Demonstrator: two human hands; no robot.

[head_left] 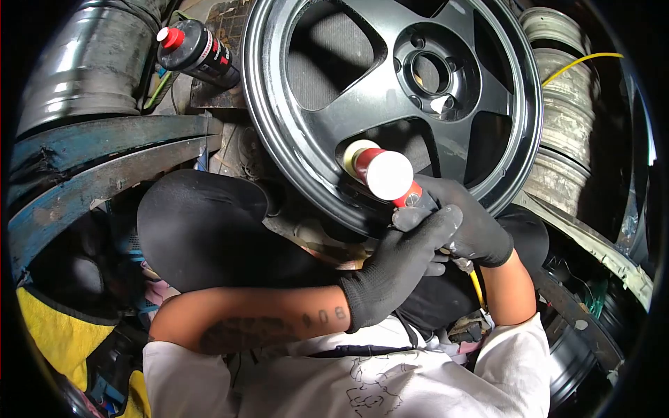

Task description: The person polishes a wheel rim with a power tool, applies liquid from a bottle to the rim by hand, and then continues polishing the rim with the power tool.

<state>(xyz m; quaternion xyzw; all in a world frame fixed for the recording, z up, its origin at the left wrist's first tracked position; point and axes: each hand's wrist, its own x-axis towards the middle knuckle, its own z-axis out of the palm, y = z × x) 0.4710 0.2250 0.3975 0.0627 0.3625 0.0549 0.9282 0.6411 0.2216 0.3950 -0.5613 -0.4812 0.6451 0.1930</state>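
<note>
My right hand (pixel 470 219), in a black glove, is wrapped around the handle of a red air polisher (pixel 390 174). The tool has a white round cap and a pale yellow pad (pixel 357 155) at its far end, which overlaps a spoke opening of the wheel. My left hand (pixel 397 261), also gloved, closes over the rear of the handle against the right hand, its fingers partly hiding the grip. A yellow air hose (pixel 477 287) runs down from the tool's back end. Beyond both hands, a glossy dark alloy wheel rim (pixel 362 104) stands tilted toward me between my knees.
A black bottle with a red cap (pixel 202 56) stands left of the wheel. Bare metal rims (pixel 90 63) are at far left, more stacked rims (pixel 561 118) at right. Blue metal bars (pixel 111 150) cross the left side. A yellow towel (pixel 59 334) hangs lower left.
</note>
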